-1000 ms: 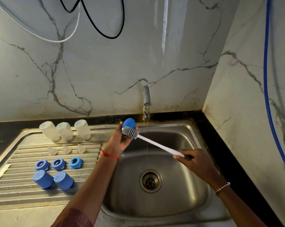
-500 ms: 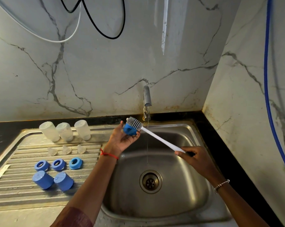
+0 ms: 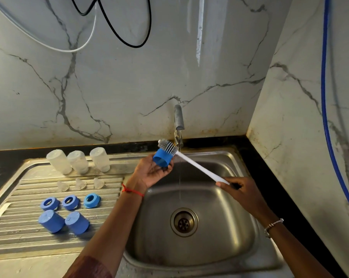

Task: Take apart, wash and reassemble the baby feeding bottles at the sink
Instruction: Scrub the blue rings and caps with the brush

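Mid-frame, the left hand (image 3: pixel 149 174) gripped a cap (image 3: pixel 161 159); the right hand (image 3: pixel 242 190) clasped the brush (image 3: pixel 197 167). Turning the cap slowly would let the brush reach every side.

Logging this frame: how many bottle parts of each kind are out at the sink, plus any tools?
clear bottles: 3
clear teats: 3
blue rings: 3
blue caps: 3, two on the drainboard, one held in the left hand
brush: 1, held in the right hand
Total: 13
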